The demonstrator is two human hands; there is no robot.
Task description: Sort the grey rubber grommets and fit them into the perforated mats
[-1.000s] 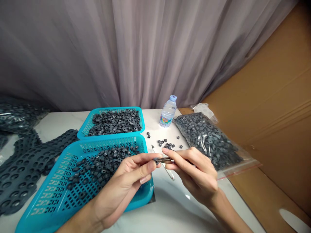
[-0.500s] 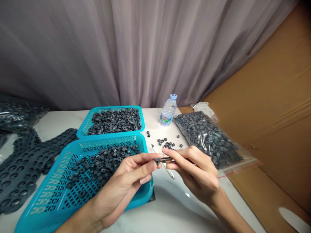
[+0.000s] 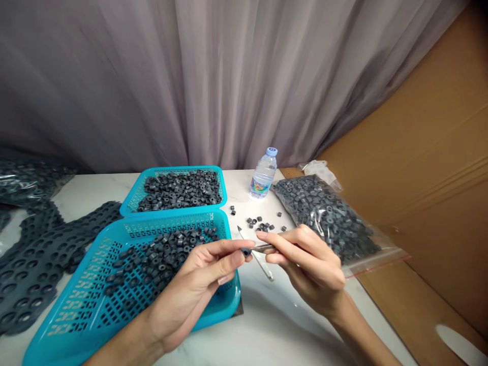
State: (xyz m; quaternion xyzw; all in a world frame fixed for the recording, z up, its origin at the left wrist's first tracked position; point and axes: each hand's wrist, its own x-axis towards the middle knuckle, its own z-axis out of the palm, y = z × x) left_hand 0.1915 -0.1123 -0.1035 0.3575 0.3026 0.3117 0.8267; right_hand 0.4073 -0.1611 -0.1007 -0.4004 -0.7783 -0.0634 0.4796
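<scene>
Between the thumb and fingers of my left hand is a small black rubber ring, its end turned toward my right hand. That hand pinches slim metal tweezers, whose tips are close to the ring; whether they touch it I cannot tell. Under my left forearm and wrist stands the nearer blue basket, with many black rings heaped in it. A white pen-like tool with a dark pointed tip lies on the table below the hands. Several loose rings lie just beyond it.
A second blue basket full of rings stands behind the first. Farther right are a water bottle and a zip bag of rings beside cardboard. Perforated black sheets and another plastic bag lie at left.
The tweezers' tips have drawn back slightly to the right from the ring. The ring's end shows more clearly now, and my left hand has barely moved.
</scene>
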